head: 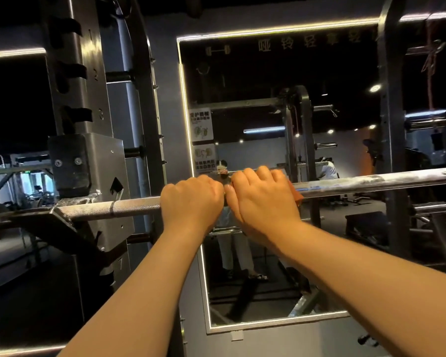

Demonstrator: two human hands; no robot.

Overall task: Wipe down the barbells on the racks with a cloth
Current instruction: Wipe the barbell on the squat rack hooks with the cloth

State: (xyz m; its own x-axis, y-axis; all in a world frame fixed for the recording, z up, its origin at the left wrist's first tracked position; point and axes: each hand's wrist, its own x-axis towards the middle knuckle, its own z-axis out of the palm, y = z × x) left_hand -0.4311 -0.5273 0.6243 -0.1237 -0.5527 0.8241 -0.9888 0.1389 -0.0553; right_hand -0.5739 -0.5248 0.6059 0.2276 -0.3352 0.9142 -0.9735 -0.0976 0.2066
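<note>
Steel barbell [371, 182] lying level across the view, left end seated in the hook [62, 215] of the rack [88, 161], right part running out of sight. Knurled and dusted white near the hook, smoother and shinier toward the right. Both hands on it near the middle, side by side, thumbs almost touching. Left hand [192, 199] curled over the top of the bare barbell, gripping it. Right hand [262, 199] curled over as well, clamping an orange cloth [297, 197] against the metal, only a corner peeking out past the little finger. Behind, a wall mirror [242, 81] edged with a lit strip, two printed signs [200, 124] stuck at its left side, more racks reflected in dim light.
</note>
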